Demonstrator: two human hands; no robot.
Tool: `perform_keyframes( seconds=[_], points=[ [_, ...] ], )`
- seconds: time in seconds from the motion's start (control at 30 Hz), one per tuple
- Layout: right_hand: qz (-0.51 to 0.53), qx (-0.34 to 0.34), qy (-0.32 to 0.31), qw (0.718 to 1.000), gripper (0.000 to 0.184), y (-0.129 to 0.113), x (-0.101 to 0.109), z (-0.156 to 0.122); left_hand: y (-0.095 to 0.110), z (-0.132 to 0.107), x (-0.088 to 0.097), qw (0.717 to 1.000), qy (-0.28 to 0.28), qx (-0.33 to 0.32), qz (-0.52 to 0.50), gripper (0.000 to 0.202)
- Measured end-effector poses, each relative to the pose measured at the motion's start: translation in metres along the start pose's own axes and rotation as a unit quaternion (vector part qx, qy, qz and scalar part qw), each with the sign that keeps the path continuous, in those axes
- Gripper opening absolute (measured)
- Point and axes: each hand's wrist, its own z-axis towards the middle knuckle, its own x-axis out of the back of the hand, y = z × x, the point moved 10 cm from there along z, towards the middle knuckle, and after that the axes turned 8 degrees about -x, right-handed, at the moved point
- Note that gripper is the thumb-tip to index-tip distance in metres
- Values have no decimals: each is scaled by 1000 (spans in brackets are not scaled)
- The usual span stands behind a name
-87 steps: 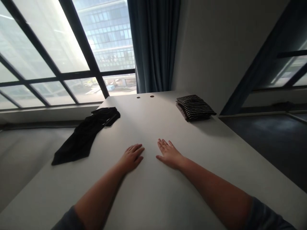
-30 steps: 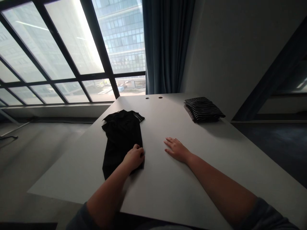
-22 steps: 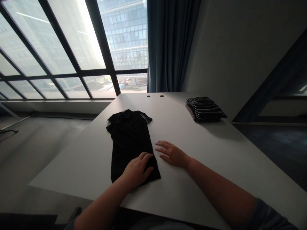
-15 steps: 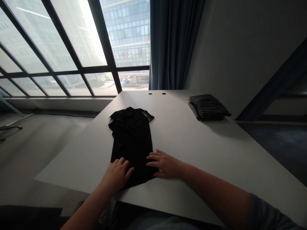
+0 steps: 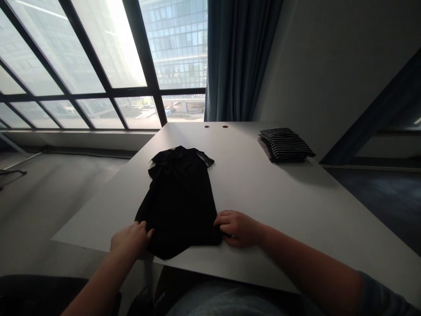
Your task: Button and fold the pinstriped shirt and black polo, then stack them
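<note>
A black short-sleeved shirt (image 5: 179, 202) lies spread on the white table, its collar end toward the window and its hem near me. Pale stripes show on its right sleeve. My left hand (image 5: 131, 239) is closed on the shirt's left edge near the hem. On the opposite side, my right hand (image 5: 238, 228) pinches the right edge close to the lower corner. Between the two hands the cloth is stretched wide, and its hem sags in a curve near the table's front edge.
A folded stack of clothes (image 5: 286, 145), black with white stripes on top, sits at the table's far right. The white table (image 5: 263, 197) has two round holes at its back edge. A blue curtain (image 5: 241, 61) and windows stand behind it. A dark chair (image 5: 42, 292) is at lower left.
My left hand has moved left and closed on the shirt's edge, pulling the lower part wider. The right hand has shifted slightly right and gone from flat fingers to a pinch.
</note>
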Motion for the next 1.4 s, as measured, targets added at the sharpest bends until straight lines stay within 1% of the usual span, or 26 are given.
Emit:
perform_keyframes(
  seconds=[0.07,0.13,0.2,0.23,0.27,0.33,0.4,0.43,0.47,0.53,0.6,0.67,0.77,0.83,0.87,0.93,1.03,1.13,1.2,1.27,1.33,1.4],
  points=[
    [7,11,-17,1000,19,-10,-4,-4,-14,0,-6,1000,-6,13,-3,34],
    [35,27,-23,999,30,-19,-8,-8,-25,0,-8,1000,-3,20,3,33],
    [69,16,-7,997,41,-18,-7,-7,-31,-1,-4,1000,7,22,16,33],
    [76,-8,11,997,44,-9,-5,-3,-32,0,0,999,16,22,26,34],
    [72,-43,32,996,44,3,-3,2,-31,1,7,999,31,22,39,35],
    [42,-127,71,988,37,40,3,16,-22,8,29,995,81,6,64,37],
    [14,-196,90,976,23,83,6,37,-3,25,55,986,143,-36,73,38],
    [2,-226,97,969,21,106,8,48,6,38,67,982,167,-61,67,38],
    [-16,-253,99,962,26,129,9,60,14,54,78,977,188,-84,57,39],
    [-52,-309,89,945,40,175,7,79,24,94,93,972,204,-114,35,42],
    [-79,-359,78,927,49,215,5,89,21,138,102,969,217,-115,16,47],
    [-86,-409,46,907,53,249,-1,88,10,179,105,970,222,-99,-7,53],
    [-88,-475,1,876,57,287,-10,70,-18,231,95,979,182,-50,-78,57],
    [-103,-517,5,850,60,307,-6,50,-30,255,90,980,171,-26,-103,56],
    [-112,-537,13,836,60,314,-2,38,-34,263,90,979,174,-18,-105,56],
    [-128,-568,25,813,61,327,7,14,-37,278,92,977,183,-5,-107,54],
    [-143,-585,34,798,61,339,21,-20,-29,297,97,976,178,-11,-123,48],
    [-157,-600,46,783,61,347,37,-58,-24,308,109,970,191,-1,-152,43],
    [-166,-617,59,767,61,349,48,-85,-26,310,116,962,212,29,-172,42],
    [-175,-630,72,753,61,347,57,-109,-25,308,118,956,224,51,-183,42],
    [-184,-635,83,746,62,344,62,-123,-21,305,116,950,241,60,-190,43],
    [-191,-637,90,741,62,340,63,-130,-13,299,113,942,270,59,-188,45]
  ],
)
